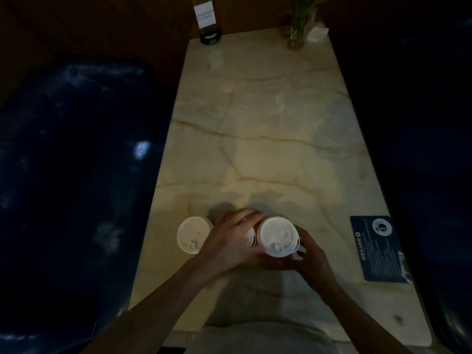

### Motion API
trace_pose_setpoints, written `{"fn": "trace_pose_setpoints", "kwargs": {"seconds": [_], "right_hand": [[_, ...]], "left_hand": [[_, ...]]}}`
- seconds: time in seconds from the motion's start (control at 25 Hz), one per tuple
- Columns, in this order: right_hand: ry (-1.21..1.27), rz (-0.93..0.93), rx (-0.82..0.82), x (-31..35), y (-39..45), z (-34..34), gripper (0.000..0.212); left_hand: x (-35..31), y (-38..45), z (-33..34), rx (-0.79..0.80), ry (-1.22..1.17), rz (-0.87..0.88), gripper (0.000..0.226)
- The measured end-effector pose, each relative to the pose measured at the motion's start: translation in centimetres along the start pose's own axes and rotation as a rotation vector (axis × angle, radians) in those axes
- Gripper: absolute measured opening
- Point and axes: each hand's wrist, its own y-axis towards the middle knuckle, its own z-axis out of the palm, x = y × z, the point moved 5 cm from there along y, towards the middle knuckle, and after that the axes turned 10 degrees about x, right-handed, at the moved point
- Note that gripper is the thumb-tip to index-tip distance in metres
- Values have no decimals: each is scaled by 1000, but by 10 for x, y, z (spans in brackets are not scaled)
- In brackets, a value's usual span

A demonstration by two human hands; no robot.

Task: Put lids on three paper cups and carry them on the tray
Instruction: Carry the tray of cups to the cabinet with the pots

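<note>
Hands both at the near table edge: my right hand curls round the lidded cup, fingers clamped on its side, while my left hand covers a second cup, grip unclear, beside a third lidded cup.

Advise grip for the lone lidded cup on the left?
Wrap the sidewall just under the lid of the left cup, coming from its open left side; it stands upright, and the left hand crowds its right.
</note>
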Motion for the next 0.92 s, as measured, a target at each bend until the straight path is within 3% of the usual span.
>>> {"fn": "trace_pose_setpoints", "kwargs": {"seconds": [0.12,0.24,0.28,0.44,0.6,0.76,0.92], "right_hand": [[-197,62,-6,-21,-7,-10,59],[-466,190,82,-34,-11,-21,51],[-514,244,136,-39,-13,-22,53],[-602,351,297,-50,-23,-18,56],[-593,414,272,-54,-23,-11,60],[-545,443,194,-53,-18,-3,61],[-464,464,55,-51,-15,9,52]], "left_hand": [[12,-35,-8,-65,-206,-54,56],[23,-84,0,9,-262,-25,42],[30,-99,8,69,-276,-30,38],[80,-147,58,497,-447,-322,25],[142,-164,84,693,-268,-497,35],[186,-143,77,561,-150,-585,36],[199,-119,76,275,-360,-674,35]]}}
